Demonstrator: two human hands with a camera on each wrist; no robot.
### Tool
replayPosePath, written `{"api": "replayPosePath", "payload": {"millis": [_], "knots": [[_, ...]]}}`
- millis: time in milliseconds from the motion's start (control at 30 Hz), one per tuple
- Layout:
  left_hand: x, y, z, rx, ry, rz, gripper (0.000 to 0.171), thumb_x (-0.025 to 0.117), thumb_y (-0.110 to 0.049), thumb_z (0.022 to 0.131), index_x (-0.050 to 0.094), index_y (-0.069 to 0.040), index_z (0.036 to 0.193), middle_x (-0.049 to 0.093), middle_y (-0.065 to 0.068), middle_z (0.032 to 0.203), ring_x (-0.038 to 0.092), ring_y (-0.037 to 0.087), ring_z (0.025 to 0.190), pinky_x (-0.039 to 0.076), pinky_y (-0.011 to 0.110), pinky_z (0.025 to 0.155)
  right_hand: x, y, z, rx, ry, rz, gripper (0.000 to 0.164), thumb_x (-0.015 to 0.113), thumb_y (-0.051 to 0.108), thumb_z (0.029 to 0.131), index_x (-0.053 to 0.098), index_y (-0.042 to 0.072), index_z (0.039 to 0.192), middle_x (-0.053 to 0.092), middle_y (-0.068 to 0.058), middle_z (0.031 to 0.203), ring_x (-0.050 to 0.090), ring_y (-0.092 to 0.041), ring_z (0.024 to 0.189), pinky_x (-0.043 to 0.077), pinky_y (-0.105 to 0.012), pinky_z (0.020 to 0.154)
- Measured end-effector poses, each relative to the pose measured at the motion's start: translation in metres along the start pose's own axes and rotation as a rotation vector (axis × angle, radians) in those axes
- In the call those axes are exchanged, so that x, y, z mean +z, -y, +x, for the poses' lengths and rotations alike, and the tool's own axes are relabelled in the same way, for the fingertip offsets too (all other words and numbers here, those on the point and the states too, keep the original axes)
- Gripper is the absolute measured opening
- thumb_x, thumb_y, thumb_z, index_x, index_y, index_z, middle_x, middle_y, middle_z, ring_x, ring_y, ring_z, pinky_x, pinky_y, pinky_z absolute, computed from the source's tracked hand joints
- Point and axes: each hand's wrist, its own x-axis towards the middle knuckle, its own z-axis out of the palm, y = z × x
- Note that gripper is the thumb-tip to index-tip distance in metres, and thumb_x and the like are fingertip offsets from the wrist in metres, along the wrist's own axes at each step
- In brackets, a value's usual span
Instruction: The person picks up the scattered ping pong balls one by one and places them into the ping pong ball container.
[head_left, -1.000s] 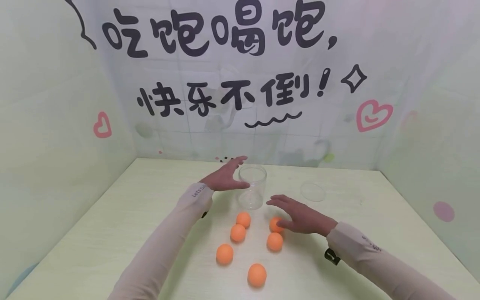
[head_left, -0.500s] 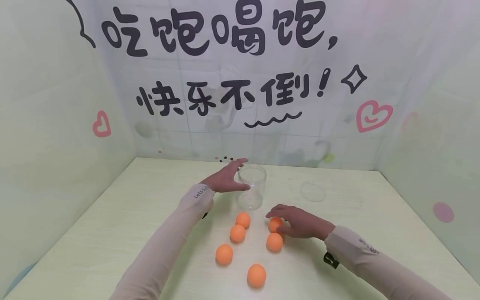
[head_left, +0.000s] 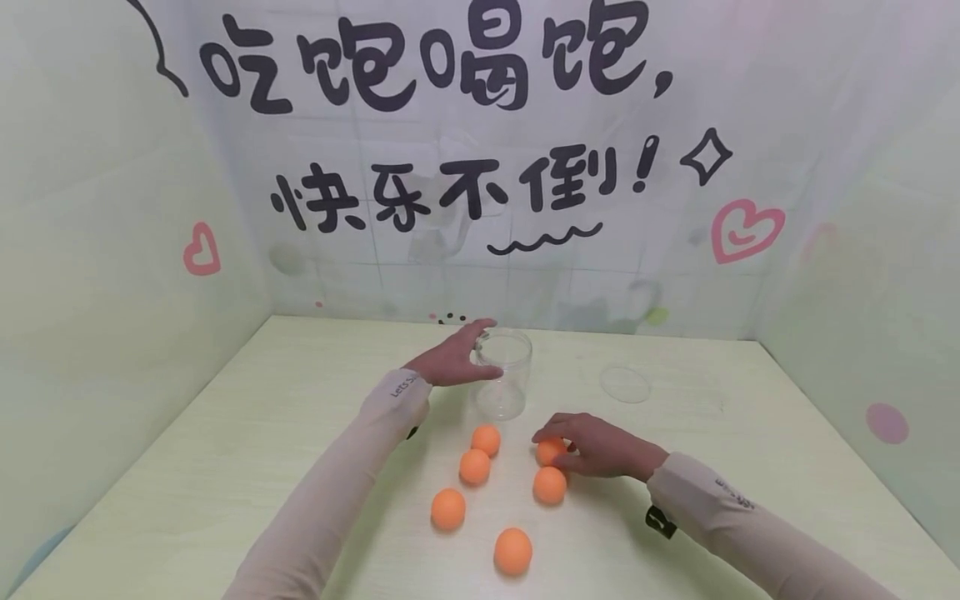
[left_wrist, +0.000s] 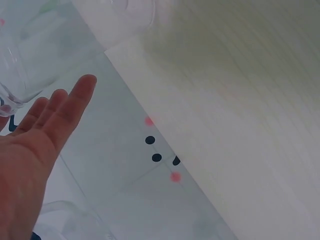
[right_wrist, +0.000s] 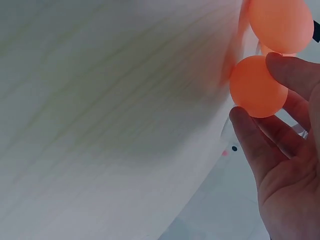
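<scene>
A clear, lidless jar (head_left: 502,400) stands upright toward the back of the table. Beside its rim is my left hand (head_left: 450,357), thumb in front and fingers reaching behind; in the left wrist view those fingers (left_wrist: 67,107) are straight. My right hand (head_left: 603,444) pinches an orange ping-pong ball (right_wrist: 257,90) between thumb and fingertips, low over the table. Right in front of that ball lies a second orange ball (head_left: 550,485). Another pair, a farther ball (head_left: 486,440) and a nearer ball (head_left: 474,467), lies in front of the jar.
A clear round lid (head_left: 626,385) lies flat to the right of the jar. Two more orange balls are nearer the front, a left one (head_left: 448,509) and a middle one (head_left: 513,551). Printed cloth walls (head_left: 480,283) enclose the table (head_left: 720,467) at the back and sides.
My right hand has come down onto the back right ball, and its thumb and fingers have closed on it. The left hand has stayed by the jar, barely shifting.
</scene>
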Motion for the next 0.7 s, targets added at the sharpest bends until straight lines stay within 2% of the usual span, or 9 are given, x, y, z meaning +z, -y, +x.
{"api": "replayPosePath", "payload": {"millis": [433,700], "knots": [[-0.003,-0.0058,0.0014,-0.009,0.007,0.037,0.079,0.066,-0.037,0.086,0.024,-0.012,0.149,0.039,0.014,0.147,0.041,0.029,0.134,0.036,0.05,0.107,-0.0026,-0.0021,0.0014,-0.017,0.014,0.025,0.029,0.064,0.011,0.089,0.065,0.007,0.118,0.065,-0.005,0.109,0.061,-0.015,0.099,0.053,-0.022,0.076],[-0.0028,-0.0063,0.0043,-0.019,0.011,0.043,0.08,0.068,-0.038,0.085,0.027,-0.011,0.148,0.044,0.014,0.144,0.045,0.029,0.13,0.039,0.049,0.104,-0.0022,-0.0002,0.0015,0.008,0.026,0.007,0.029,0.062,0.009,0.088,0.066,0.007,0.117,0.065,-0.006,0.109,0.062,-0.016,0.099,0.053,-0.021,0.075]]}}
